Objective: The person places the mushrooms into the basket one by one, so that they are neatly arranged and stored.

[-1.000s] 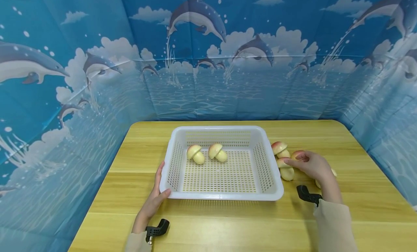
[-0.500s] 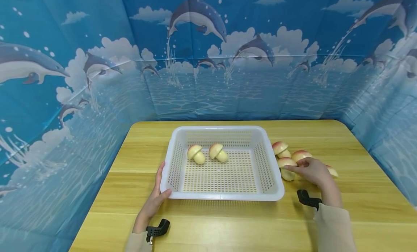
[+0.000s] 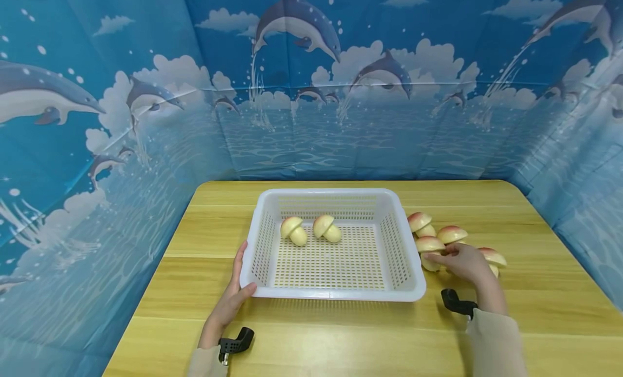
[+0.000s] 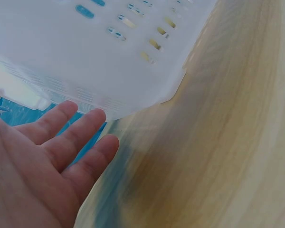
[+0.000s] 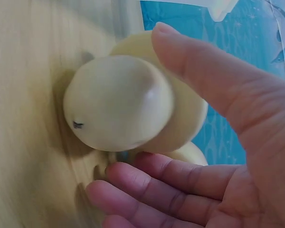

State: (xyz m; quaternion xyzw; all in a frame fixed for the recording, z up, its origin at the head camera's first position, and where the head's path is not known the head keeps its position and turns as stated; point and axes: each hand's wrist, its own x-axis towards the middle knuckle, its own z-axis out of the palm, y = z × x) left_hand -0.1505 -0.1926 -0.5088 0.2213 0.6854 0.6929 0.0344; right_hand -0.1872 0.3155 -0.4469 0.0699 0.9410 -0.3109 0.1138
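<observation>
My left hand (image 3: 229, 304) rests at the left side of a white plastic basket (image 3: 336, 294), its thumb by the near-left corner. In the left wrist view, the straight fingers (image 4: 92, 154) lie beside the basket's wall. At the basket's right, my right hand (image 3: 467, 262) reaches around a mushroom (image 3: 430, 244) with a pale stem and reddish cap. In the right wrist view, the mushroom's rounded stem end (image 5: 118, 102) faces the camera, between the raised thumb and loosely extended fingers (image 5: 133, 183). Two more mushrooms (image 3: 294, 231) lie inside the basket.
Other mushrooms sit close by on the wooden table (image 3: 311, 339): one behind (image 3: 421, 224), one beyond the fingers (image 3: 452, 234), and one right of the hand (image 3: 492, 257). A blue dolphin-print curtain (image 3: 311, 133) surrounds the table's back and sides.
My right hand has drawn slightly down and back, off the further mushroom and toward the one next to the basket. More of the rightmost mushroom shows. The left hand and basket stay put.
</observation>
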